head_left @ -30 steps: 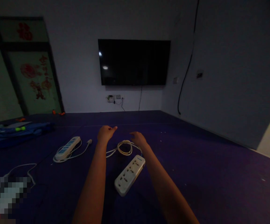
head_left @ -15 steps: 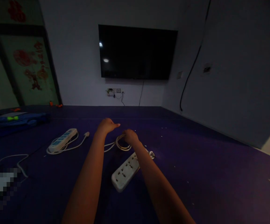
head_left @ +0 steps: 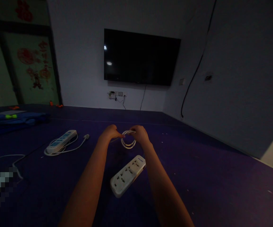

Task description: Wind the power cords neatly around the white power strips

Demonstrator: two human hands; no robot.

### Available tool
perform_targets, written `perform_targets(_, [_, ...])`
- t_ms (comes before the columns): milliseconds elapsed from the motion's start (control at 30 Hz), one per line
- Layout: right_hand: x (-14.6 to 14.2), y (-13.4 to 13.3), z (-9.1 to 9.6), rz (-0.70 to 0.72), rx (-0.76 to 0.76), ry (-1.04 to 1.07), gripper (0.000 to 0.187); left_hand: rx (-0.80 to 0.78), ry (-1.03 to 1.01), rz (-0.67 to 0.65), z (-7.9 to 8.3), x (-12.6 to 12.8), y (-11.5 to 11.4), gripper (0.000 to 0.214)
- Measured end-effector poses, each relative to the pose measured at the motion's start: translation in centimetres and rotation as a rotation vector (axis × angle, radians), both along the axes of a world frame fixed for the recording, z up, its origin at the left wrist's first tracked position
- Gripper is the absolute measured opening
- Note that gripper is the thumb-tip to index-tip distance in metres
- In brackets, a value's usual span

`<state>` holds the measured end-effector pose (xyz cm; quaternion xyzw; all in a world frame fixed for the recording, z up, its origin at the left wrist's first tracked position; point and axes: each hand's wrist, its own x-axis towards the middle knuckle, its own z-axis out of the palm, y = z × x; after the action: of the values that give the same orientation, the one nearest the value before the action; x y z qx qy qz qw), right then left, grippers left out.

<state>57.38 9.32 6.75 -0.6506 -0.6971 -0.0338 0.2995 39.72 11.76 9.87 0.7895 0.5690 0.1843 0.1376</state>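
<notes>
A white power strip (head_left: 127, 175) lies on the dark purple floor between my forearms. Its white cord is wound into a small coil (head_left: 128, 142), lifted just above the floor. My right hand (head_left: 139, 135) grips the coil's right side. My left hand (head_left: 110, 133) pinches the cord at the coil's left side. Both hands meet at the coil, beyond the strip's far end.
A second power strip (head_left: 61, 141) with a loose cord and plug lies at the left. Another white cable (head_left: 5, 158) trails at the far left. Blue fabric (head_left: 13, 119) sits by the left wall. A dark TV (head_left: 141, 57) hangs above a wall outlet (head_left: 116, 94).
Both hands closed in on the cord. The right hand gathered it into a tighter coil and lifted it; the left hand, open before, now pinches it.
</notes>
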Motion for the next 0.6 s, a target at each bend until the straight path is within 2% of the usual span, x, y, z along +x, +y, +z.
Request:
perform_targets(167, [1.9, -0.2, 0.3, -0.019, 0.105, 0.187, 0.012, 0.100, -0.028, 0.045, 0.6, 0.7, -0.9, 0.066])
perform_targets(300, [2.7, -0.5, 0.6, -0.080, 0.188, 0.209, 0.013, 0.250, -0.080, 0.089, 0.8, 2.2, -2.1, 0.088])
perform_targets(400, [2.8, -0.9, 1.0, -0.131, 0.228, 0.220, 0.014, 0.357, -0.127, 0.172, 0.7, 3.4, -3.0, 0.103])
perform_targets(500, [2.7, -1.2, 1.4, -0.149, 0.252, 0.249, 0.012, 0.321, -0.140, 0.237, 0.5, 3.8, -3.4, 0.111])
perform_targets(600, [2.4, -1.3, 1.7, -0.130, 0.258, 0.262, 0.011, 0.276, -0.145, 0.250, 0.3, 3.7, -3.1, 0.108])
